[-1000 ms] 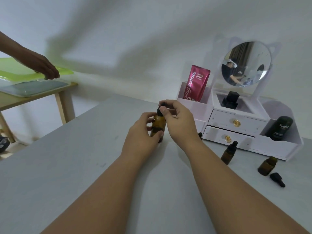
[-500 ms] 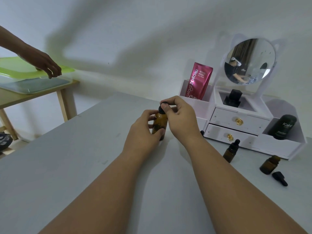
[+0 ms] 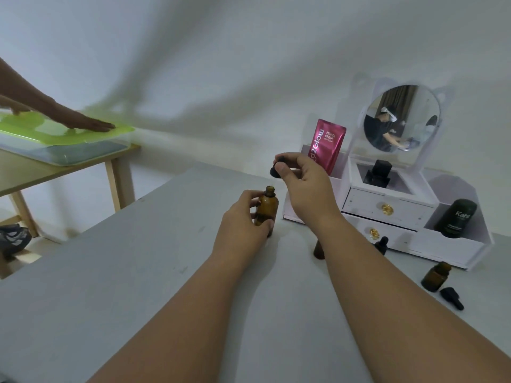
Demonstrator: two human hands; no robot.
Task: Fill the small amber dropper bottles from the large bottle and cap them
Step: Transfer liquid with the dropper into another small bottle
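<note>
Amber large bottle [image 3: 267, 210], 1, gripped by left hand [image 3: 243, 233]; right hand [image 3: 304, 186] pinches 1 cap [image 3: 274, 171].

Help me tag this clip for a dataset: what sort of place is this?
Probably a home room with a dressing-table setup: a white cosmetics organiser with round mirror and drawers, a pink serum pouch, and amber bottles on a grey table.

Single wide-angle head-worn view, facing forward and slightly down over the grey table [image 3: 116, 272], close range
</note>
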